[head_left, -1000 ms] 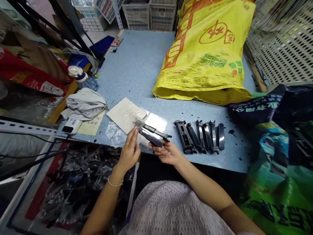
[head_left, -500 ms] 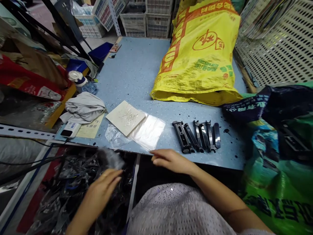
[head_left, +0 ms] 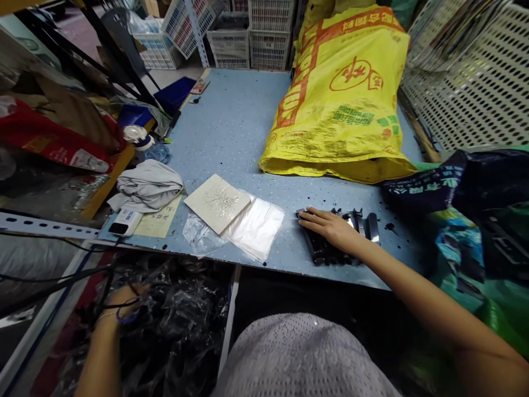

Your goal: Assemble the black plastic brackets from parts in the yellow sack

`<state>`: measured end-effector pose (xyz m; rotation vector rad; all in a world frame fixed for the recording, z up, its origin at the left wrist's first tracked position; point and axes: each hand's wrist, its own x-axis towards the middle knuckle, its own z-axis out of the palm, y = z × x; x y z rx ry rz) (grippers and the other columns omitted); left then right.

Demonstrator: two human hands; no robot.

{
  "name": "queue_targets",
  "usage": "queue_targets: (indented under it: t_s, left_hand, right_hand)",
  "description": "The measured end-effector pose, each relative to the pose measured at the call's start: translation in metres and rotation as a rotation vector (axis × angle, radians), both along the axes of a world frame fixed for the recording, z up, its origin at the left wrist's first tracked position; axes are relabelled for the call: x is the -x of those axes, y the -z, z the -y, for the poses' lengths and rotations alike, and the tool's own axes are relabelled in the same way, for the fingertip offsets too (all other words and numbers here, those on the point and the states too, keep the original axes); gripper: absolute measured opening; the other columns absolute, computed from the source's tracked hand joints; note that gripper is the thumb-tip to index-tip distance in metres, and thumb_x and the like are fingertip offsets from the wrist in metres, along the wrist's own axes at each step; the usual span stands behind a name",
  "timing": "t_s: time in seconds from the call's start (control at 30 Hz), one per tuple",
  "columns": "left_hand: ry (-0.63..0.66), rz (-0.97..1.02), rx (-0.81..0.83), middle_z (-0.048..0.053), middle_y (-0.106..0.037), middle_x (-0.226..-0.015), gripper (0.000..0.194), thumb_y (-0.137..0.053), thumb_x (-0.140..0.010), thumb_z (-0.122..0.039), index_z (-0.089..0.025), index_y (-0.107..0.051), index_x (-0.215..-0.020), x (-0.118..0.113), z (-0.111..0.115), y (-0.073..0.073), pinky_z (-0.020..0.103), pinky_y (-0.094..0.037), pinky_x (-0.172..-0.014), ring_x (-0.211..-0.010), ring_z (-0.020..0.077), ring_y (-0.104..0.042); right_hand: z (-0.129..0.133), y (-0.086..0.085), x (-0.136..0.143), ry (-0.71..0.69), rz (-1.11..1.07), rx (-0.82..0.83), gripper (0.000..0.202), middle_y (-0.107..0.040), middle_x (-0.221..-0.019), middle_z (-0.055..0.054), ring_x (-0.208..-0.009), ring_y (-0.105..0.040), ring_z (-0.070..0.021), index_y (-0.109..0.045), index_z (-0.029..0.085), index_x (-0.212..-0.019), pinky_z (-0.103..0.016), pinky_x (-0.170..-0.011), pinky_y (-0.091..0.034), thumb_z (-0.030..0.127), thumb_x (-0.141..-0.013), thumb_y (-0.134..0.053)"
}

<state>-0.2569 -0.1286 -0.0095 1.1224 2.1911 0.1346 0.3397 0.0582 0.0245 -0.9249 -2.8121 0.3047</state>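
Note:
My right hand (head_left: 330,227) lies over the left end of a row of black plastic parts (head_left: 372,227) on the blue table. Its fingers are stretched out across the nearest part, not wrapped round it. Low on the left, my left hand (head_left: 126,298) reaches into a heap of black items in clear plastic bags (head_left: 182,309) under the table edge. Cables cross it and its fingers are blurred and partly hidden. Between the hands, a square beige board (head_left: 217,204) sprinkled with small shiny bits rests partly on a stack of clear plastic bags (head_left: 258,226).
A large yellow woven sack (head_left: 339,110) lies at the back right of the blue table (head_left: 231,121). Along the left edge are a grey cloth (head_left: 149,184), a white device (head_left: 126,222) and a bottle (head_left: 155,150). A green sack (head_left: 496,309) with black parts stands at right.
My right hand has moved right from the table's front edge onto the black parts. My left hand, which had a clear bag at its fingertips, has gone down and left into the heap.

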Motion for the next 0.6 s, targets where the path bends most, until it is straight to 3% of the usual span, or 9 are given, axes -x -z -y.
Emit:
queue_targets:
  t_s: [0.07, 0.13, 0.2, 0.23, 0.3, 0.37, 0.43, 0.5, 0.6]
  left_hand:
    - [0.073, 0.245, 0.021, 0.004, -0.067, -0.057, 0.046, -0.063, -0.067, -0.063, -0.019, -0.065, -0.056, -0.076, -0.028, -0.007, 0.032, -0.050, -0.053, -0.054, 0.0234, -0.062]
    - [0.229, 0.427, -0.213, 0.007, -0.074, -0.085, 0.037, -0.057, -0.082, -0.053, -0.020, -0.074, -0.084, -0.163, -0.059, -0.012, 0.032, -0.054, -0.067, -0.076, 0.0231, -0.067]
    - [0.415, 0.393, -0.511, 0.010, -0.072, -0.101, 0.029, -0.054, -0.089, -0.039, -0.020, -0.074, -0.098, -0.242, -0.088, -0.011, 0.036, -0.053, -0.085, -0.092, 0.0235, -0.066]
    - [0.447, 0.320, -0.633, 0.013, -0.070, -0.107, 0.025, -0.056, -0.088, -0.033, -0.019, -0.073, -0.099, -0.274, -0.102, -0.008, 0.039, -0.050, -0.090, -0.096, 0.0252, -0.064]
    - [0.482, 0.225, -0.742, 0.016, -0.068, -0.105, 0.017, -0.058, -0.086, -0.022, -0.015, -0.072, -0.091, -0.313, -0.125, 0.002, 0.042, -0.049, -0.089, -0.098, 0.0272, -0.061]
    - [0.425, 0.220, -0.764, 0.014, -0.067, -0.095, 0.009, -0.061, -0.081, -0.016, -0.015, -0.069, -0.077, -0.323, -0.142, 0.012, 0.041, -0.049, -0.084, -0.092, 0.0257, -0.060]
    - [0.279, 0.381, -0.706, 0.009, -0.064, -0.081, 0.009, -0.067, -0.076, -0.017, -0.016, -0.064, -0.068, -0.311, -0.153, 0.019, 0.036, -0.049, -0.077, -0.080, 0.0212, -0.059]
    - [0.140, 0.600, -0.602, 0.003, -0.061, -0.069, 0.015, -0.072, -0.073, -0.026, -0.016, -0.062, -0.067, -0.295, -0.159, 0.020, 0.031, -0.048, -0.067, -0.066, 0.0166, -0.057]
    - [0.079, 0.766, -0.533, 0.000, -0.060, -0.064, 0.019, -0.069, -0.076, -0.033, -0.016, -0.063, -0.077, -0.280, -0.161, 0.016, 0.028, -0.048, -0.060, -0.058, 0.0139, -0.056]
  right_hand:
    - [-0.015, 0.002, 0.011, -0.061, 0.014, -0.010, 0.048, -0.051, -0.146, -0.007, -0.138, -0.041, -0.0271, -0.051, 0.026, -0.140, -0.050, -0.104, -0.042, 0.010, -0.096, -0.043]
    - [-0.030, 0.000, 0.022, -0.125, 0.032, -0.021, 0.042, -0.058, -0.139, -0.008, -0.132, -0.046, -0.0274, -0.055, 0.026, -0.136, -0.048, -0.102, -0.042, 0.013, -0.096, -0.046]
    - [-0.043, -0.004, 0.029, -0.160, 0.053, -0.031, 0.038, -0.063, -0.131, -0.010, -0.124, -0.052, -0.0272, -0.059, 0.024, -0.131, -0.045, -0.099, -0.042, 0.015, -0.096, -0.047]
    - [-0.048, -0.007, 0.029, -0.144, 0.055, -0.033, 0.036, -0.064, -0.128, -0.011, -0.120, -0.053, -0.0272, -0.060, 0.022, -0.130, -0.044, -0.097, -0.042, 0.016, -0.097, -0.047]
    - [-0.050, -0.011, 0.024, -0.019, 0.011, -0.024, 0.033, -0.066, -0.121, -0.015, -0.115, -0.055, -0.0286, -0.062, 0.018, -0.126, -0.044, -0.095, -0.043, 0.019, -0.097, -0.045]
    - [-0.041, -0.014, 0.018, 0.189, -0.136, 0.043, 0.033, -0.066, -0.116, -0.017, -0.111, -0.056, -0.0303, -0.062, 0.015, -0.124, -0.046, -0.094, -0.044, 0.025, -0.097, -0.047]
    - [-0.025, -0.015, 0.020, 0.368, -0.390, 0.256, 0.034, -0.067, -0.112, -0.015, -0.104, -0.059, -0.0290, -0.063, 0.015, -0.122, -0.045, -0.090, -0.047, 0.033, -0.096, -0.050]
    - [-0.006, -0.011, 0.036, 0.453, -0.693, 0.638, 0.036, -0.069, -0.107, -0.011, -0.095, -0.063, -0.0248, -0.064, 0.018, -0.119, -0.040, -0.082, -0.051, 0.041, -0.094, -0.051]
    - [0.014, -0.001, 0.076, 0.444, -1.026, 1.261, 0.039, -0.071, -0.101, -0.011, -0.082, -0.065, -0.0193, -0.067, 0.016, -0.110, -0.031, -0.070, -0.052, 0.047, -0.092, -0.054]
